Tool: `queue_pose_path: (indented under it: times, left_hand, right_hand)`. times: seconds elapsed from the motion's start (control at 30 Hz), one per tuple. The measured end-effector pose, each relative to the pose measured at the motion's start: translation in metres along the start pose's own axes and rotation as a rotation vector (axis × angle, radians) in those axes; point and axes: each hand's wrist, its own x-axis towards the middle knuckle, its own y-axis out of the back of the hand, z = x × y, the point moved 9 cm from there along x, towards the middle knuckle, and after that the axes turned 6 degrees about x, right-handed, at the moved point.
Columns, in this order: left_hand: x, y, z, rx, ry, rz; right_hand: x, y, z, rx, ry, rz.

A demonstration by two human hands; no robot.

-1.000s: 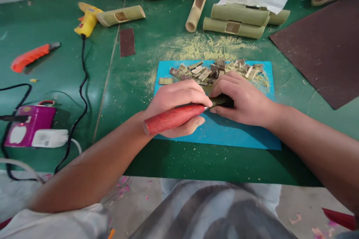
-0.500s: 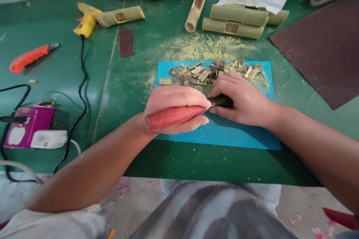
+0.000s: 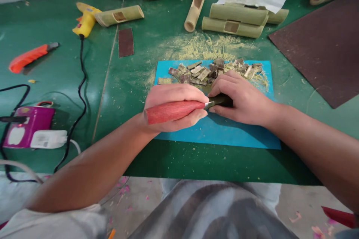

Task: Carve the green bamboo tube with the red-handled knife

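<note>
My left hand is closed around the red wooden handle of a carving tool. A short bit of its pale metal shows past my fingertips; the working end cannot be made out. My right hand grips a dark green piece that looks like bamboo, mostly covered by the fingers. The tool's metal meets this piece between the two hands. Both hands are over a blue sheet. Cut bamboo chips and shavings lie heaped on the sheet just beyond my hands.
Several notched bamboo tubes lie along the back. On the left are a yellow glue gun, an orange utility knife, a purple power box and cords. Brown sandpaper lies right; a small brown strip sits left of the sheet.
My left hand and the red handle have shifted slightly upward in view, and the handle lies flatter. A little more metal shows. The right hand stays nearly still.
</note>
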Motion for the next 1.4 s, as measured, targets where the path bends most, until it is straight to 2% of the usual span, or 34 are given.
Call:
queue_pose_path:
  times: [0.37, 1.03, 1.17, 1.4]
  left_hand:
    - [-0.002, 0.001, -0.005, -0.014, 0.057, -0.018]
    - [0.001, -0.003, 0.001, 0.06, 0.02, -0.04]
    - [0.003, -0.005, 0.008, 0.076, -0.047, -0.011]
    - [0.0, -0.006, 0.012, 0.137, -0.078, 0.059]
  right_hand:
    - [0.001, 0.001, 0.0, 0.017, -0.009, 0.004]
    - [0.0, 0.0, -0.002, -0.002, 0.031, 0.012]
    - [-0.001, 0.0, -0.001, -0.014, 0.036, 0.032]
    - [-0.003, 0.0, -0.002, -0.024, 0.055, 0.021]
